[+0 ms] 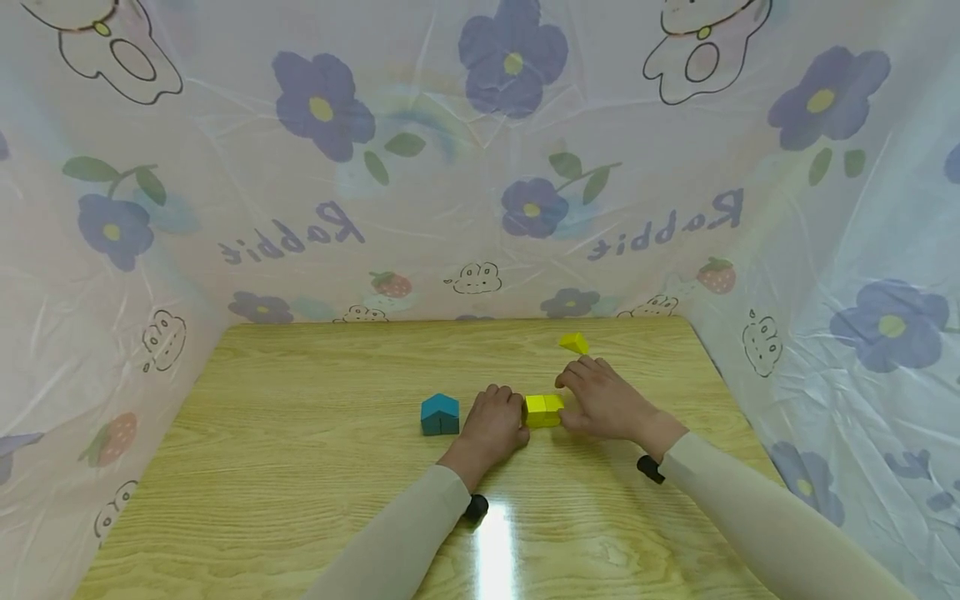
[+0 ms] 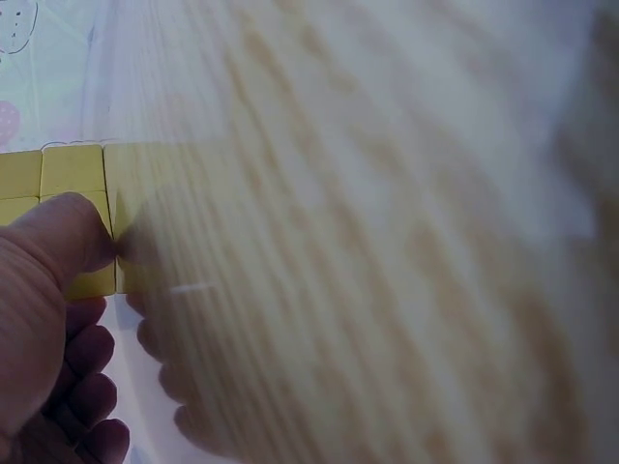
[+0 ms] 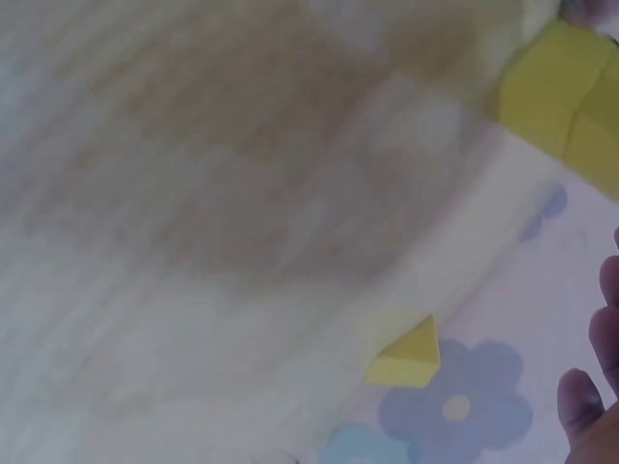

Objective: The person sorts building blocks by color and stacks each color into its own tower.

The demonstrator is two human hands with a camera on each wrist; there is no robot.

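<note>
Two yellow cube-like blocks [image 1: 543,410] stand side by side on the wooden table between the hands. My left hand [image 1: 495,421] holds their left end; in the left wrist view the thumb [image 2: 73,232] presses on a yellow block [image 2: 75,169] and the fingers curl below it. At the blocks' right end is my right hand [image 1: 603,404], its thumb near or touching them and its fingers spread beyond. In the right wrist view those fingers [image 3: 580,401] stand apart from the yellow blocks [image 3: 546,87]. A yellow triangular block [image 1: 574,342] lies past the right hand, untouched.
Left of the left hand stands a small blue house shape [image 1: 440,415] made of blocks, with a pointed top. Patterned cloth [image 1: 480,167] walls off the back and both sides of the wooden table [image 1: 300,467]. Glare lies on the table's front part.
</note>
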